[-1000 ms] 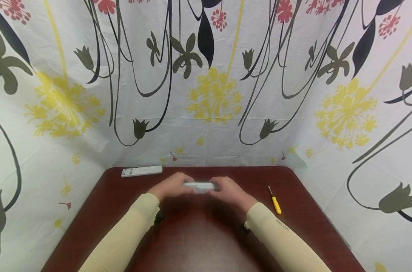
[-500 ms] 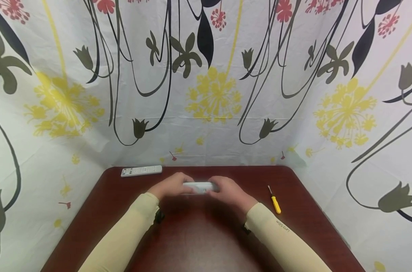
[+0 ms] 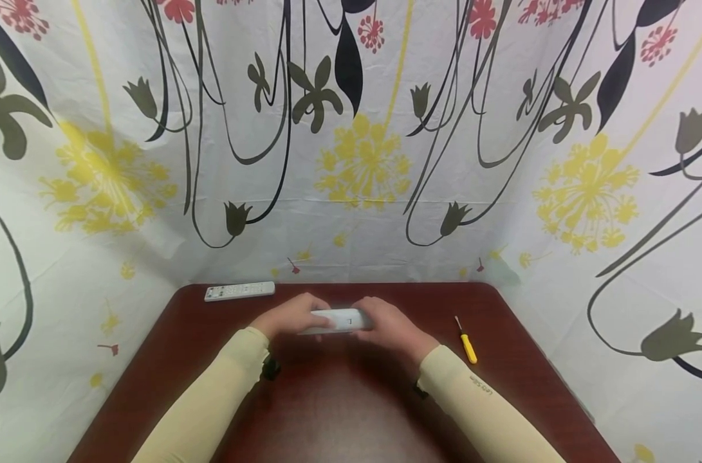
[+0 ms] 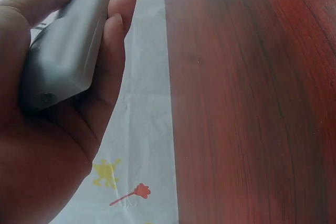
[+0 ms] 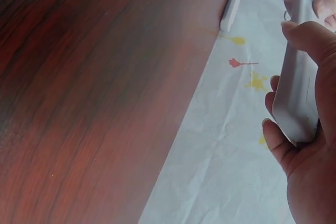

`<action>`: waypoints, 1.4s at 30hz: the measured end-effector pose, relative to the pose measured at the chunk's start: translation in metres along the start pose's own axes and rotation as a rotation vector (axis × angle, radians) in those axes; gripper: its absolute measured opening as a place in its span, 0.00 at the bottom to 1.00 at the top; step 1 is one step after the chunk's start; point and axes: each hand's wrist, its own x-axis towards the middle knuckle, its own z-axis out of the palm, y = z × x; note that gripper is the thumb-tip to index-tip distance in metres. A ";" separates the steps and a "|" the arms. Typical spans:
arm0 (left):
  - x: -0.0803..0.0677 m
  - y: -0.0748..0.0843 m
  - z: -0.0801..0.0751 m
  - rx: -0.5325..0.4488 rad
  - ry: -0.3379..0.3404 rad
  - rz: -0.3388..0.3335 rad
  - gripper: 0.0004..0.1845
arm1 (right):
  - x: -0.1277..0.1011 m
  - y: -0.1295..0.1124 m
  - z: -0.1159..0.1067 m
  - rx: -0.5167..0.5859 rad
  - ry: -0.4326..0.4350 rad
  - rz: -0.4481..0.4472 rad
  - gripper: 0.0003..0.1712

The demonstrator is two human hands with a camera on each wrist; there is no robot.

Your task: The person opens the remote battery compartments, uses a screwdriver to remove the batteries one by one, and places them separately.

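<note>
White remote (image 3: 341, 319) is held over table (image 3: 339, 411), mid-far. Left hand (image 3: 289, 316) and right hand (image 3: 388, 325) fingers curled round its ends. Grip best kept even, remote level; screwdriver (image 3: 468, 344) lies right, untouched.

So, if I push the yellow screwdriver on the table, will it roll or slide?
The screwdriver looks slim with a rounded handle, so it would probably roll sideways. The table looks smooth and glossy, so it may also slide easily. It is likely light and stiff.
</note>
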 end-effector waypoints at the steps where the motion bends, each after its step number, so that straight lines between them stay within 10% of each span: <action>1: -0.001 0.000 0.000 -0.003 -0.002 -0.004 0.12 | 0.000 0.000 0.000 0.002 0.000 -0.003 0.29; 12: -0.002 0.001 -0.002 -0.028 -0.012 -0.027 0.13 | 0.000 0.000 0.002 -0.034 0.006 -0.043 0.30; 42: -0.002 0.003 0.013 0.336 0.186 0.151 0.24 | 0.005 0.015 -0.002 0.195 -0.118 -0.006 0.22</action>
